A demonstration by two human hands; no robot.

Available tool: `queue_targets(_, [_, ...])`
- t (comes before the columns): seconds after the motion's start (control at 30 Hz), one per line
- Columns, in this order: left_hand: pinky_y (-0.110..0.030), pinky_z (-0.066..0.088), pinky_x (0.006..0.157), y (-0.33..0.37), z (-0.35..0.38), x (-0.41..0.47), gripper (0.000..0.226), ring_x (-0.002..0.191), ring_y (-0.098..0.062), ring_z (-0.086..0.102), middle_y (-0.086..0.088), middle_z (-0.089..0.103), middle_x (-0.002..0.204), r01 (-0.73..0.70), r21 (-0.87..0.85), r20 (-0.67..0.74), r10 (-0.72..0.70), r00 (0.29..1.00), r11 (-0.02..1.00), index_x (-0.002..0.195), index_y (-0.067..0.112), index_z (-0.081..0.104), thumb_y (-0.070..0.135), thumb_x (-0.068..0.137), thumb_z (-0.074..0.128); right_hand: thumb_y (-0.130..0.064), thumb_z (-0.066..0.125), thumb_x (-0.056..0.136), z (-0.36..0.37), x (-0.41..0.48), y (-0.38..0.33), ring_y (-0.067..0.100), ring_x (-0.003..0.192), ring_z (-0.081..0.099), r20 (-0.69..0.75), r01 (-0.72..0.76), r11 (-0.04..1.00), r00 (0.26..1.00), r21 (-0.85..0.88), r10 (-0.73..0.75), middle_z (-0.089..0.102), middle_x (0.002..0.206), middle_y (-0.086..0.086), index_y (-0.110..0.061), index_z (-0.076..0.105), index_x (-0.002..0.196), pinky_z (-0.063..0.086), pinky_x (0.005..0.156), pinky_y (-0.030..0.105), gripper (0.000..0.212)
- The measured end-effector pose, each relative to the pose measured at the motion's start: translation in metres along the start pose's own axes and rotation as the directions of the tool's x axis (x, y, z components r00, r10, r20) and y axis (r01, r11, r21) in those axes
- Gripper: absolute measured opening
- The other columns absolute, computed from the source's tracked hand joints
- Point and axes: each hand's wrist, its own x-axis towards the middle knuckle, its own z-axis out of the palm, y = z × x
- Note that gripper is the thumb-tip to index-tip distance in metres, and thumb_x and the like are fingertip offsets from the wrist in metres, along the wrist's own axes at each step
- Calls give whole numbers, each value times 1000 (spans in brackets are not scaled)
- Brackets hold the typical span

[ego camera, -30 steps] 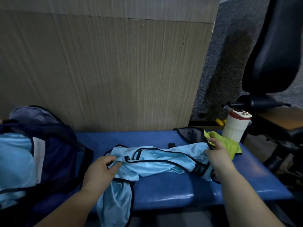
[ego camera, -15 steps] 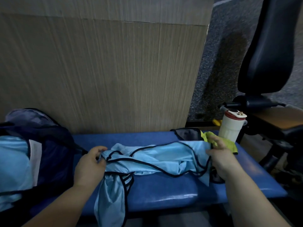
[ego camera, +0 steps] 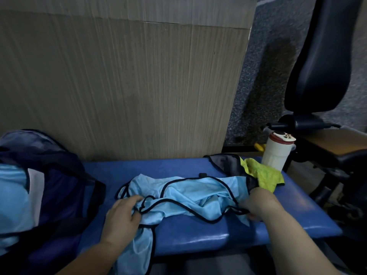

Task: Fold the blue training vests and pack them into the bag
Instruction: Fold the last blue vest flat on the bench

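Two ends of the blue vest [ego camera: 198, 192] are pinched by the left hand [ego camera: 121, 214] and right hand [ego camera: 259, 202]; between the grips it is crumpled on the bench [ego camera: 188, 228], the bag [ego camera: 65, 175] beyond the left grip.

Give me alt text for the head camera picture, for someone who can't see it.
The left hand and right hand grip a crumpled light-blue vest with black trim on a blue padded bench. A dark blue bag sits at the left with light-blue fabric inside; a white bottle and yellow-green cloth are at the right end.
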Motion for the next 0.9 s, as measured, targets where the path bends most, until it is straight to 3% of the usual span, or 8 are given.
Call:
queue_targets(0.07, [-41, 40, 101, -2, 0, -1, 39, 116, -25, 52, -3, 60, 118, -27, -17, -1, 27, 1000, 999, 127, 21, 60, 20, 88, 60, -9, 70, 87, 1, 0, -3, 20, 71, 65, 48, 75, 888, 993, 453, -109, 68, 85, 9, -5, 65, 95, 57, 63, 28, 10])
queue_targets(0.17, [-45, 39, 101, -8, 0, -3, 58, 115, -19, 53, 6, 60, 119, -75, -59, 11, 76, 997, 995, 128, 29, 57, 55, 78, 40, 3, 58, 93, -2, -13, -14, 24, 72, 71, 6, 122, 497, 968, 859, -249, 75, 87, 12, -1, 68, 101, 60, 64, 30, 13])
queue_targets(0.33, [-42, 38, 102, -12, 3, -4, 51, 113, -14, 53, 12, 59, 118, -115, -187, -49, 107, 993, 976, 122, 43, 49, 65, 80, 30, -1, 48, 100, -4, -18, -24, 25, 75, 66, -98, 144, 179, 965, 973, -241, 68, 86, 13, -5, 59, 106, 55, 66, 33, 14])
queue_targets(0.47, [-37, 38, 99, -13, 8, -2, 78, 115, -21, 53, 2, 60, 120, -78, -114, -67, 71, 995, 990, 127, 20, 59, 68, 79, 22, 3, 46, 99, -5, -11, -25, 23, 71, 58, -189, 181, -70, 973, 981, -132, 58, 82, 9, -19, 49, 107, 49, 66, 38, 23])
queue_targets(0.63, [-42, 47, 92, -12, 10, 0, 74, 106, -22, 59, 2, 63, 110, -100, -43, -81, 96, 992, 994, 121, 18, 65, 63, 82, 21, 19, 39, 91, -11, -21, -23, 12, 55, 56, -396, 417, 33, 882, 908, -254, 59, 64, -4, -26, 56, 97, 48, 49, 24, 48])
queue_targets(0.73, [-40, 46, 93, -11, 10, -2, 74, 106, -19, 57, 3, 63, 111, -112, -10, -81, 111, 991, 994, 122, 20, 64, 63, 82, 20, 11, 53, 89, -10, -23, -22, 22, 62, 58, -426, 534, 387, 841, 752, -332, 67, 76, -1, -34, 70, 89, 48, 55, 33, 48])
queue_targets(0.8, [-40, 45, 95, -12, 11, -2, 71, 108, -18, 56, 3, 64, 113, -108, 1, -74, 107, 991, 994, 122, 20, 64, 62, 83, 22, 2, 65, 86, -5, -24, -24, 29, 79, 64, -388, 544, 565, 839, 620, -382, 68, 101, 3, -35, 69, 98, 54, 68, 42, 39])
queue_targets(0.9, [-40, 44, 96, -13, 11, -2, 69, 110, -18, 56, 3, 64, 115, -99, 12, -72, 99, 992, 995, 122, 20, 64, 61, 84, 24, -8, 77, 77, 3, -27, -31, 17, 95, 52, -397, 574, 769, 799, 280, -452, 48, 114, -2, -26, 61, 115, 43, 81, 28, 45])
